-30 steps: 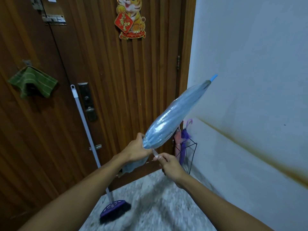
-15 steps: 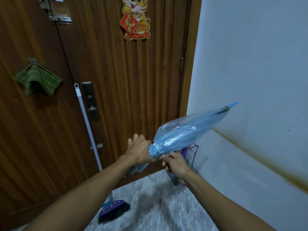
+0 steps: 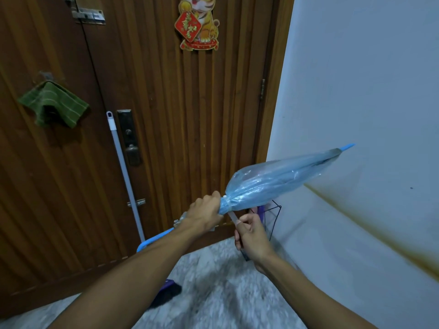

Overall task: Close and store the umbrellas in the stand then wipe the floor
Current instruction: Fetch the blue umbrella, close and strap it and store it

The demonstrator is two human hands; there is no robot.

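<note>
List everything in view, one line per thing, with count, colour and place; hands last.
umbrella: one, clear blue, folded, held slanting with its tip up toward the wall
strap: one, pale, hanging from the umbrella's gathered end
stand: one, black wire, in the corner by the door, partly hidden
mop: one, grey handle, leaning on the door
cloth: one, green striped, hanging on the door
door: one, brown wood
tiger decoration: one, orange and red, on the door
wall: one, pale, stained
floor: grey speckled
left hand: grips the umbrella
right hand: pinches the strap
</note>
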